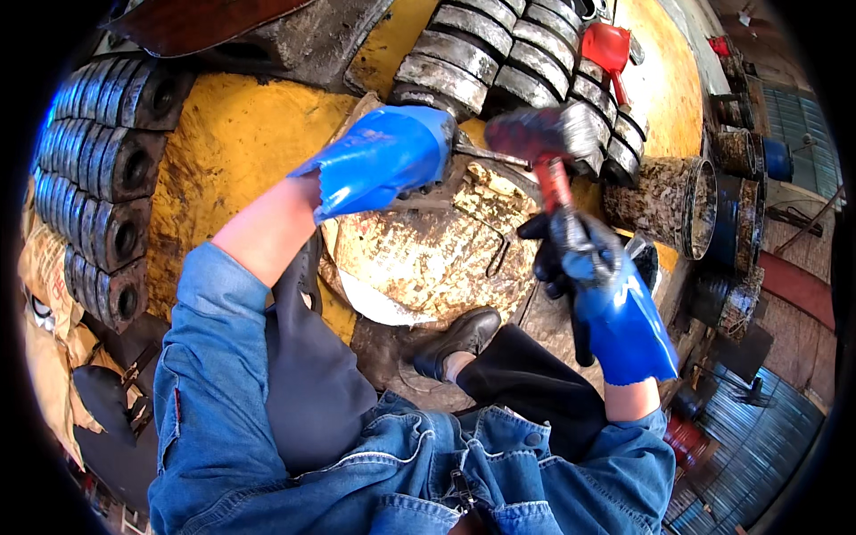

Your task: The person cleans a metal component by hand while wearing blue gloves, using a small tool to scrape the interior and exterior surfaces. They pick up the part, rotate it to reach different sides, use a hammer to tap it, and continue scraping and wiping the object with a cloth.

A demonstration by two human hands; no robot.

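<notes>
My right hand (pixel 593 254), in a dark and blue rubber glove, is closed around the red handle of a hammer (pixel 555 183). The hammer's head is smeared by motion and lies over the far right stack of metal parts. My left hand (pixel 383 160), in a blue glove, reaches in from the left with its fingers mostly hidden under the glove's back. A thin metal rod (pixel 492 155) sticks out to the right from that hand, its tip near the hammer. Below both hands lies a round, stained, flaky surface (pixel 401 254) with a bent wire on it.
Rows of greasy metal blocks with round holes (pixel 125 165) stand at the left. Stacked curved metal parts (pixel 455 58) fill the far side, with a red scoop (pixel 608 49) beside them. A crusted bucket (pixel 664 205) and drums stand at the right. My shoe (pixel 459 341) is near.
</notes>
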